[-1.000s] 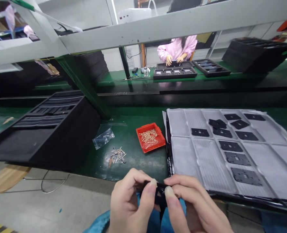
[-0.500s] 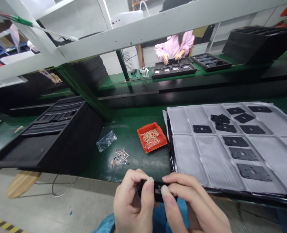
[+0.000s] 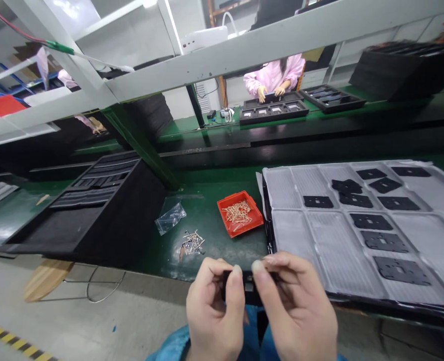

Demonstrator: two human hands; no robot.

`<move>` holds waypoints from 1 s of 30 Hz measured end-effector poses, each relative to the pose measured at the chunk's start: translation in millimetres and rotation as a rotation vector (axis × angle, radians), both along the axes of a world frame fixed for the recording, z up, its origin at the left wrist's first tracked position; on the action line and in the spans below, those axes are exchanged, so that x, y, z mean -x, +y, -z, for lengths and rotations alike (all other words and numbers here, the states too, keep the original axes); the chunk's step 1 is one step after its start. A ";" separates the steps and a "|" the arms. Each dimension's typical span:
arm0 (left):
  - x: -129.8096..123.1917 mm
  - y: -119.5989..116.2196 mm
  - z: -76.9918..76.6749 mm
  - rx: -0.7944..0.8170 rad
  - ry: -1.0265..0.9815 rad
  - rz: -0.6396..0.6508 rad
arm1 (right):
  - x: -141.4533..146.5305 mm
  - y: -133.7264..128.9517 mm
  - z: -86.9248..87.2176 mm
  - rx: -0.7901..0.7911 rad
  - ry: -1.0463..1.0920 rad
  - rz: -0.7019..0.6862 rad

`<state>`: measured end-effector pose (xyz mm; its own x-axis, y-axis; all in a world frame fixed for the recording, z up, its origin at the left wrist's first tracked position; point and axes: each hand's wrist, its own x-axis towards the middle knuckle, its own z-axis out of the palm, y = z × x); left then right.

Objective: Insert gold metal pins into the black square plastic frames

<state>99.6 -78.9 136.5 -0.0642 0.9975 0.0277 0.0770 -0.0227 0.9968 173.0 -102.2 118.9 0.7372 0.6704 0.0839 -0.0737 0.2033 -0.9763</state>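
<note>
Head camera showed the left hand (image 3: 214, 308) and right hand (image 3: 297, 306) gripping a small black plate (image 3: 248, 288) (long side running crosswise) between them.

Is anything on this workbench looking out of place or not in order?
Yes. Loose metal pieces lie straight on the green bench, outside the red tray, which holds the tan pins. They look spilled or left over.

The green workbench (image 3: 203, 255) ran just beyond both hands. Right of the right hand (image 3: 295, 306) lay a wide tray lined with ribbed white sheet (image 3: 342, 250), bearing black plates (image 3: 400, 271). Ahead of the left hand (image 3: 214, 311) sat a red dish of pins (image 3: 240, 213), loose metal pins (image 3: 192, 242) and a clear plastic bag (image 3: 170, 217), with a black rack (image 3: 94, 210) farther left.
</note>
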 end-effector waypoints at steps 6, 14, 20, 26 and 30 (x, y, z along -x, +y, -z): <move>2.5 5.8 -6.3 0.135 -0.026 0.023 | -6.4 -11.9 4.7 0.038 -0.163 0.062; 9.5 6.4 -3.7 0.041 -0.016 0.071 | -23.6 -16.7 18.9 -0.110 -0.874 0.009; 27.0 12.2 10.4 -0.583 0.232 0.236 | -33.7 -16.8 12.2 -0.036 -0.645 -0.130; 41.5 22.5 10.4 -1.053 0.351 0.356 | -28.9 -11.5 19.8 -0.252 -0.468 -0.136; 48.9 23.8 6.5 -1.089 0.293 0.447 | -30.6 -11.0 32.4 -0.438 -0.635 0.029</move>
<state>50.7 -55.1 130.0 0.4291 0.3752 0.8217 0.0674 -0.9204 0.3851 203.6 -113.2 86.5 0.4757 0.4599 0.7498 0.4851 0.5739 -0.6598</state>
